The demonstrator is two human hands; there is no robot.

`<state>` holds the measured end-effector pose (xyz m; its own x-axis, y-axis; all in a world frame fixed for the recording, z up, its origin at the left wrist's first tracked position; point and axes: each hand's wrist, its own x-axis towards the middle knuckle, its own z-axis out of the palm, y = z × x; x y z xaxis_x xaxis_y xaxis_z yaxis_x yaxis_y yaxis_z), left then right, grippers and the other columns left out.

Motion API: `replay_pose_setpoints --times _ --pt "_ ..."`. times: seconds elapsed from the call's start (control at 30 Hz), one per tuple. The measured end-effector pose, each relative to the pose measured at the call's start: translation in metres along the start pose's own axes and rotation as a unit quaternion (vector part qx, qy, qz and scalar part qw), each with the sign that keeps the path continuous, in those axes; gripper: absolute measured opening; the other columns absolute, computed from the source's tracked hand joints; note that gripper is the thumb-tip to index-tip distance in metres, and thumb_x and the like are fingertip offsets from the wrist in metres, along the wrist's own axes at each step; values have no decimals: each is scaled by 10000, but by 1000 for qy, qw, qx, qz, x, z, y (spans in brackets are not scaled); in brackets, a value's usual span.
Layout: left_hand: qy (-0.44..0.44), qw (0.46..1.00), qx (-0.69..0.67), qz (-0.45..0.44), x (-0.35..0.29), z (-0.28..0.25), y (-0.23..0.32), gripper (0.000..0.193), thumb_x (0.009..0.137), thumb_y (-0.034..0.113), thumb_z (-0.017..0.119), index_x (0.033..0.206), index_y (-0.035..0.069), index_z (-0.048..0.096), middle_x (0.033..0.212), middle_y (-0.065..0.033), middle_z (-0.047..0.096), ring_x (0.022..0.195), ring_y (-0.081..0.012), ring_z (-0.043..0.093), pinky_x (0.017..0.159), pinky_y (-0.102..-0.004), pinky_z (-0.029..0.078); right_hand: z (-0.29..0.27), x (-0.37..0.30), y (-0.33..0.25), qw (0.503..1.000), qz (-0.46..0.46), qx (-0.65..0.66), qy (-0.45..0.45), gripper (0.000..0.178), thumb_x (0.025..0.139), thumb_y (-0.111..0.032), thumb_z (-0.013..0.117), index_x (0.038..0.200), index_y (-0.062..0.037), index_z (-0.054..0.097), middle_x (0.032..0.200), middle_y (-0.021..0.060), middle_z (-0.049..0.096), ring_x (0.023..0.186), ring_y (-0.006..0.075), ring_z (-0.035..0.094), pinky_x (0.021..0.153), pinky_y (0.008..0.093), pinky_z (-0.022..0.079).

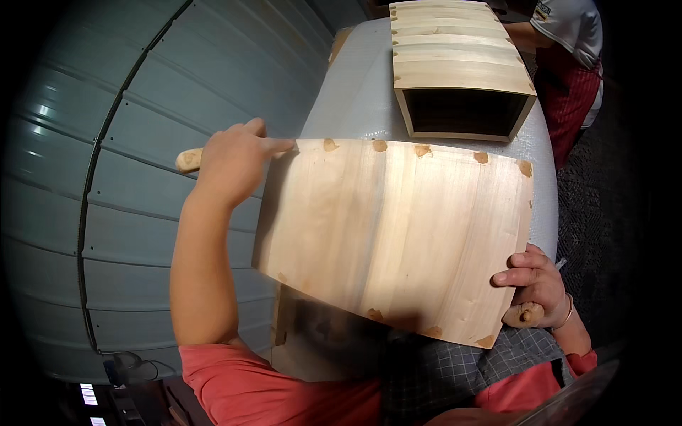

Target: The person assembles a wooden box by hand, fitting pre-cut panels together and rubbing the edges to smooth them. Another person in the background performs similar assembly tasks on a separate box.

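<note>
A pale wooden box (383, 234) is tilted in front of me, its broad plank face up. Brown filler patches dot its far and near edges. My left hand (234, 160) is at the far left corner, index finger along the edge. A light wooden handle (188, 160) sticks out of this closed hand; the rest of that tool is hidden. My right hand (536, 280) grips the box's right side, fingertips on the top face. Against its palm sits a rounded tan piece (524, 314) with a brown spot; I cannot tell what it is.
A second wooden box (462, 67), its dark open end toward me, stands on the table (355, 92) covered in bubble wrap. Beyond it a co-worker in a red apron (568, 92) reaches toward that box. A grey metal panel wall (142, 213) runs along the left.
</note>
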<state>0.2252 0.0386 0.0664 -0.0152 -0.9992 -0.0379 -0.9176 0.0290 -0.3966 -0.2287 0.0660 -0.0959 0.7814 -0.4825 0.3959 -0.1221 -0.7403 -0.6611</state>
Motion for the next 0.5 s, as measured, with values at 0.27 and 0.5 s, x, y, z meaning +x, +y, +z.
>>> replay_pose_setpoints --times 0.27,0.5 --pt "20 971 -171 -164 -28 50 -7 368 980 28 523 1265 185 695 971 -59 589 860 -220 589 782 -360 492 -1 -4 5 1000 -10 12 -6 290 753 -286 827 674 -197 562 1202 -26 717 1358 199 461 1156 442 335" --pt "46 965 -208 -153 -19 67 2 370 996 49 517 1276 221 687 987 -62 579 876 -223 578 803 -344 485 3 -6 8 1000 -13 13 7 301 789 -305 802 667 -196 549 1190 -18 723 1346 208 467 1169 452 316"
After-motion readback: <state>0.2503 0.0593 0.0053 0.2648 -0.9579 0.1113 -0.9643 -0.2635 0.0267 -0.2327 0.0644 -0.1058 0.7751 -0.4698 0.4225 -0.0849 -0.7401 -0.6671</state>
